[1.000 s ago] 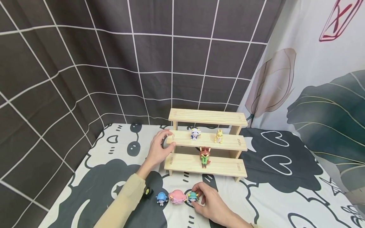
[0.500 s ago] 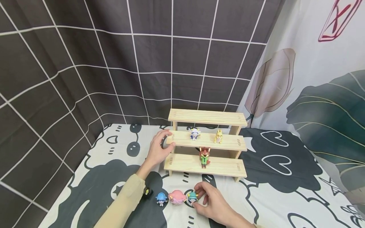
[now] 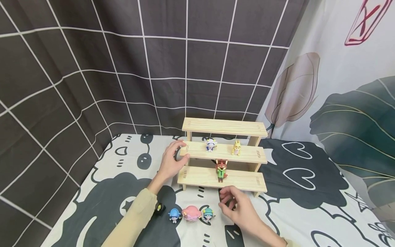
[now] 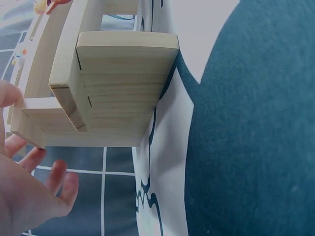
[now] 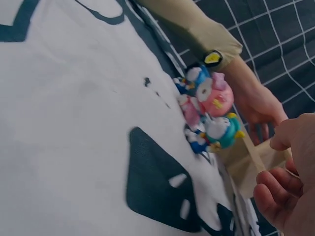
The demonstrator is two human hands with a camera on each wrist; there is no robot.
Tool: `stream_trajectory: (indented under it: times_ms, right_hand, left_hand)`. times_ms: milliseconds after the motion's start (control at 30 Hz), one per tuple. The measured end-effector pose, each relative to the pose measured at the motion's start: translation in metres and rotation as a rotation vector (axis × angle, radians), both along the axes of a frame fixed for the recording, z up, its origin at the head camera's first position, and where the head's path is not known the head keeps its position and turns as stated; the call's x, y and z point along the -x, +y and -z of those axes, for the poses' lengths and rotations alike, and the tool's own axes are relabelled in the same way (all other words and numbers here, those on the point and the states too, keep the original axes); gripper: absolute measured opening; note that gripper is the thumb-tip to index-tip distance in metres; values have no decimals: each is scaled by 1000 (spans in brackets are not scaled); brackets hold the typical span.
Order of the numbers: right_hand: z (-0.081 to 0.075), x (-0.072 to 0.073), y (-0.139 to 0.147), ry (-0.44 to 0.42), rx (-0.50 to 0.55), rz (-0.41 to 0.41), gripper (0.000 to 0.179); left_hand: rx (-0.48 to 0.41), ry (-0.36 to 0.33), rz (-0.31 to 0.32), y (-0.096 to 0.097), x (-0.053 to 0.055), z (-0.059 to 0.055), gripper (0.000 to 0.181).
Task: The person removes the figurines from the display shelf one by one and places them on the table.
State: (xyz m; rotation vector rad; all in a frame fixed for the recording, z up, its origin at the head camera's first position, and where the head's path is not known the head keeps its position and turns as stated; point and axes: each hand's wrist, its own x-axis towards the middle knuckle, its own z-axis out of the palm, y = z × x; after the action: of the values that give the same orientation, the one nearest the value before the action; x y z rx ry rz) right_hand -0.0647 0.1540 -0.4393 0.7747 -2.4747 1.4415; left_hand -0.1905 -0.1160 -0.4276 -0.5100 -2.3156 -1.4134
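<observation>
My left hand (image 3: 173, 161) grips the left end of a three-tier wooden display shelf (image 3: 222, 180) at its middle board, thumb at the front edge. In the left wrist view, its thumb and nearer fingers meet the board's end, the other fingers curling in the air. My right hand (image 3: 239, 207) hovers in front of the bottom board, fingers loosely curled around nothing. Left of it stand a figurine with a green hat (image 3: 208, 214), a round pink figurine (image 3: 191, 213) and a blue-hatted figurine (image 3: 175, 215), in a row on the cloth.
A fox figurine (image 3: 221, 170) in green stands on the bottom board. On the middle board are a white-and-blue figurine (image 3: 211, 144) and a yellow figurine (image 3: 236, 148). A dark grid curtain (image 3: 166, 89) hangs behind. Patterned cloth (image 3: 296, 219) covers the surface.
My right hand has left the green-hatted figurine and moved up and right, toward the shelf's front. That figurine stays beside the pink one. My left hand has not moved.
</observation>
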Motion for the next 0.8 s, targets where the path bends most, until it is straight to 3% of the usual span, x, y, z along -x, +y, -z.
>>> stream_trajectory:
  times_ms: [300, 800]
  right_hand:
    - [-21, 17, 15, 141, 37, 72, 39]
    - [-55, 45, 36, 250, 14, 172, 38]
  left_hand:
    - [1, -1, -5, 0, 0, 0, 39]
    - [-2, 3, 0, 0, 0, 0, 38]
